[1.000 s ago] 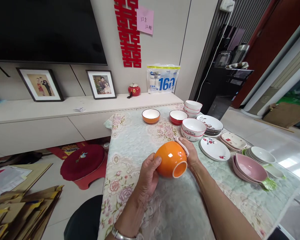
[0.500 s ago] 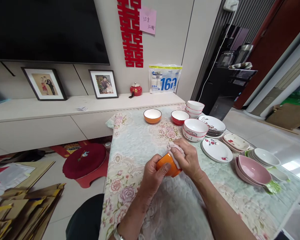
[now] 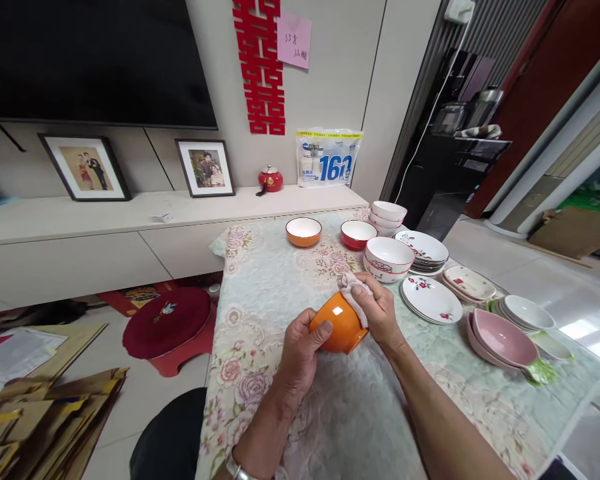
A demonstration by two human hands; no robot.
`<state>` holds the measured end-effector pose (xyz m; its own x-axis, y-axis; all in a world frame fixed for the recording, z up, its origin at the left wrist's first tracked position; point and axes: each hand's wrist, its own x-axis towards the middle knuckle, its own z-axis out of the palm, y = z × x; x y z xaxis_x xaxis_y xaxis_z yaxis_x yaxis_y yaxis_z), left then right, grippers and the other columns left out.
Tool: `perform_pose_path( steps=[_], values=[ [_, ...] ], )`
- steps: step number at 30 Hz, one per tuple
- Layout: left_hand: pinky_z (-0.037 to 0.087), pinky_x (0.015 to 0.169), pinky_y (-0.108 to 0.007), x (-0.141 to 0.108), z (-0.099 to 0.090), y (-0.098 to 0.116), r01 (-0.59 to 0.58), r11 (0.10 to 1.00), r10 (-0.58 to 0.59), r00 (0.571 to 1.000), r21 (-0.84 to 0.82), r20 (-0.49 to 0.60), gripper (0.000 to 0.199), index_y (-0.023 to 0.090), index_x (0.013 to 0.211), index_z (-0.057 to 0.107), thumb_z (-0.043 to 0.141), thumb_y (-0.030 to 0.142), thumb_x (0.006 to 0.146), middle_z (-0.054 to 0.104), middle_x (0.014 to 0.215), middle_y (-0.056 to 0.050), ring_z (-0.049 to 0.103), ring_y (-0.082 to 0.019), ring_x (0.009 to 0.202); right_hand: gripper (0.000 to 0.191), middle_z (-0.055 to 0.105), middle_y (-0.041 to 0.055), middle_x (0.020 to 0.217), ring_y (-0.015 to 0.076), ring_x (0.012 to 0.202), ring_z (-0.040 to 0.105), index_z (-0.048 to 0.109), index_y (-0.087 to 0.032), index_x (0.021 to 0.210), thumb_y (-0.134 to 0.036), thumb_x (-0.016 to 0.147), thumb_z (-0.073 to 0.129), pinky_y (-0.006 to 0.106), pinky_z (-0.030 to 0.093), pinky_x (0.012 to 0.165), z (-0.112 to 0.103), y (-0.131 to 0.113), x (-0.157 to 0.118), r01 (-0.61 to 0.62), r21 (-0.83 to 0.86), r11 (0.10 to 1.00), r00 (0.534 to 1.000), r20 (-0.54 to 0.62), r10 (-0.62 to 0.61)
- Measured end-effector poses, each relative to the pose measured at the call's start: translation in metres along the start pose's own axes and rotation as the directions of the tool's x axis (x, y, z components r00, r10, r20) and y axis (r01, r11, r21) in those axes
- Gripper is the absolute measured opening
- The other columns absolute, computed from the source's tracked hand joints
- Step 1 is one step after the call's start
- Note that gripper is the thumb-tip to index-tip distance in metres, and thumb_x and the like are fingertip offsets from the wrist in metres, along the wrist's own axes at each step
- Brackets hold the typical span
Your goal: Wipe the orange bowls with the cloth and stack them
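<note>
An orange bowl [image 3: 336, 325] is tipped on its side above the table, its glossy outside toward me. My left hand [image 3: 303, 343] grips its rim side, with the thumb on the outer wall. My right hand [image 3: 377, 307] is closed on a pale cloth [image 3: 353, 288] and presses it against the bowl near the foot. The bowl's inside is turned out of sight. Beyond the hands stand an orange bowl with a white inside [image 3: 304, 232] and a red bowl [image 3: 359, 235], both upright.
Patterned bowls [image 3: 390, 259], flowered plates [image 3: 433, 300], a stack of dark-edged plates [image 3: 424, 247] and pink leaf-shaped bowls [image 3: 503, 340] line the right of the flowered tablecloth [image 3: 265, 313]. A red stool [image 3: 170, 323] stands left of the table, and flattened cardboard [image 3: 45, 420] lies on the floor.
The orange bowl has turned in my hands and shows more of its outer wall. The cloth in my right hand has shifted along the bowl, now more spread out.
</note>
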<state>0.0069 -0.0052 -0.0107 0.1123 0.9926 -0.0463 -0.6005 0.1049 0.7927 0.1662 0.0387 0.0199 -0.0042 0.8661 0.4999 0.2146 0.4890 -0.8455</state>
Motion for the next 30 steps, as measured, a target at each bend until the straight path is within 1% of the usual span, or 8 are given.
perform_pose_path(
  steps=[3,7,11,14,19,24,27,30],
  values=[
    [0.040,0.063,-0.022,0.000,0.004,0.004,0.011,0.995,-0.013,1.000,-0.097,-0.019,0.038,0.015,0.070,0.060,0.087,0.040,0.062,0.060,0.067,0.001,0.050,-0.011,0.063,0.030,0.073,0.0039,0.096,0.0230,0.090,0.065,0.071,-0.022,0.099,-0.047,0.085,0.064,0.033,0.049,0.080,0.003,0.007,0.001,-0.158,0.218,0.963,0.982,-0.064,0.176],
    [0.048,0.073,-0.026,0.001,0.004,0.006,-0.004,0.979,-0.003,0.999,-0.202,-0.035,0.034,0.015,0.083,0.069,0.086,0.038,0.065,0.070,0.082,-0.004,0.061,-0.016,0.076,0.032,0.074,0.0038,0.098,0.0223,0.091,0.065,0.073,-0.021,0.093,-0.051,0.081,0.068,0.031,0.050,0.080,0.014,0.013,0.003,-0.227,0.463,0.856,0.943,-0.114,0.312],
    [0.050,0.082,-0.029,0.004,0.001,0.004,-0.027,0.950,-0.002,0.995,-0.310,-0.096,0.031,0.016,0.088,0.073,0.085,0.035,0.067,0.074,0.095,-0.006,0.066,-0.019,0.088,0.035,0.075,0.0034,0.093,0.0220,0.086,0.067,0.072,-0.021,0.088,-0.054,0.077,0.071,0.032,0.052,0.076,0.024,0.019,0.005,-0.297,0.639,0.709,0.897,-0.067,0.437],
    [0.051,0.084,-0.030,0.003,0.002,0.005,-0.014,0.945,-0.021,0.994,-0.327,-0.104,0.030,0.017,0.090,0.074,0.084,0.034,0.067,0.074,0.099,-0.006,0.066,-0.020,0.092,0.036,0.074,0.0022,0.083,0.0208,0.076,0.066,0.071,-0.020,0.083,-0.055,0.071,0.076,0.032,0.052,0.069,0.023,0.020,0.006,-0.371,0.692,0.619,0.847,-0.020,0.530],
    [0.048,0.077,-0.028,0.000,0.007,0.010,0.060,0.987,-0.054,0.998,-0.148,0.044,0.032,0.014,0.089,0.072,0.082,0.038,0.070,0.072,0.086,-0.005,0.063,-0.018,0.082,0.034,0.070,0.0010,0.072,0.0166,0.064,0.061,0.067,-0.020,0.072,-0.049,0.066,0.082,0.028,0.047,0.059,0.005,0.014,0.009,-0.398,0.612,0.683,0.856,-0.019,0.516],
    [0.045,0.071,-0.026,-0.001,0.005,0.011,0.097,0.994,-0.092,0.992,-0.056,0.088,0.033,0.015,0.082,0.065,0.082,0.040,0.070,0.067,0.079,-0.003,0.057,-0.014,0.072,0.032,0.068,0.0002,0.069,0.0129,0.056,0.056,0.068,-0.018,0.074,-0.047,0.069,0.082,0.024,0.040,0.052,-0.005,0.015,0.008,-0.430,0.558,0.710,0.870,0.047,0.490],
    [0.042,0.067,-0.024,-0.001,0.003,0.009,0.076,0.997,-0.075,0.995,-0.016,0.065,0.037,0.015,0.077,0.061,0.085,0.041,0.066,0.062,0.073,0.000,0.052,-0.012,0.068,0.031,0.069,0.0009,0.074,0.0150,0.062,0.059,0.070,-0.019,0.081,-0.049,0.075,0.077,0.025,0.043,0.056,-0.006,0.018,0.007,-0.374,0.464,0.803,0.908,0.004,0.420],
    [0.037,0.061,-0.022,0.001,0.000,0.006,0.022,0.999,-0.023,0.999,0.042,0.022,0.041,0.016,0.070,0.055,0.085,0.043,0.064,0.055,0.066,0.003,0.044,-0.010,0.062,0.030,0.072,0.0033,0.085,0.0197,0.075,0.064,0.072,-0.021,0.091,-0.049,0.085,0.066,0.030,0.047,0.067,-0.005,0.015,0.005,-0.243,0.210,0.947,0.967,-0.028,0.254]
  ],
)
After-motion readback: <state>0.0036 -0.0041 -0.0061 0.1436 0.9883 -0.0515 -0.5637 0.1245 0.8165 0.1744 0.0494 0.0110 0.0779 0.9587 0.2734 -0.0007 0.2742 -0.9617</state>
